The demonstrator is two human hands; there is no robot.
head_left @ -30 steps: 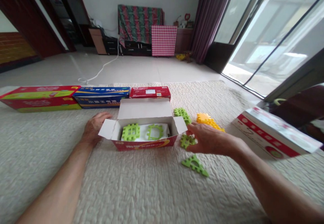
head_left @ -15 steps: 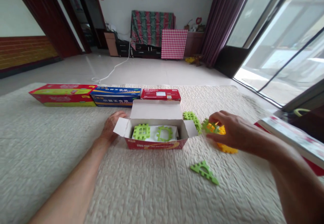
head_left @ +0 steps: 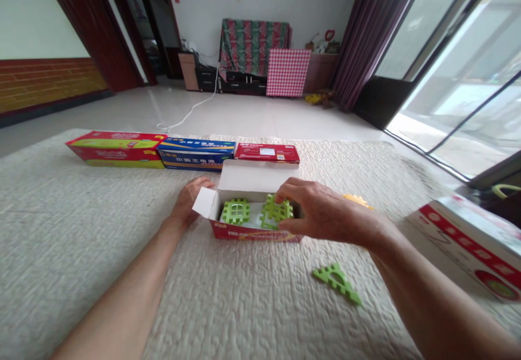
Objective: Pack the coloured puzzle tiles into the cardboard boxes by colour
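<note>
An opened red cardboard box (head_left: 260, 234) stands on the quilted mat with its white lid raised. Inside it, a green square window piece (head_left: 236, 211) lies at the left on white lining. My right hand (head_left: 311, 208) is over the box's right half, its thumb and fingers pinching a green interlocking block (head_left: 284, 211) above another green frame piece. Beside the left end flap my left hand (head_left: 191, 201) rests on the mat, fingers stretched forward and partly hidden by the flap. A green triangular piece (head_left: 337, 283) lies on the mat at front right.
A red-and-green box (head_left: 118, 151), a blue box (head_left: 197, 153) and a red box (head_left: 268, 153) form a row behind the open box. Yellow pieces (head_left: 358, 201) show behind my right forearm. A large white-and-red box (head_left: 468, 251) stands at the right.
My right hand has moved left from the pile of pieces to over the open box, carrying a green block. The left hand stays beside the box. The view has shifted slightly.
</note>
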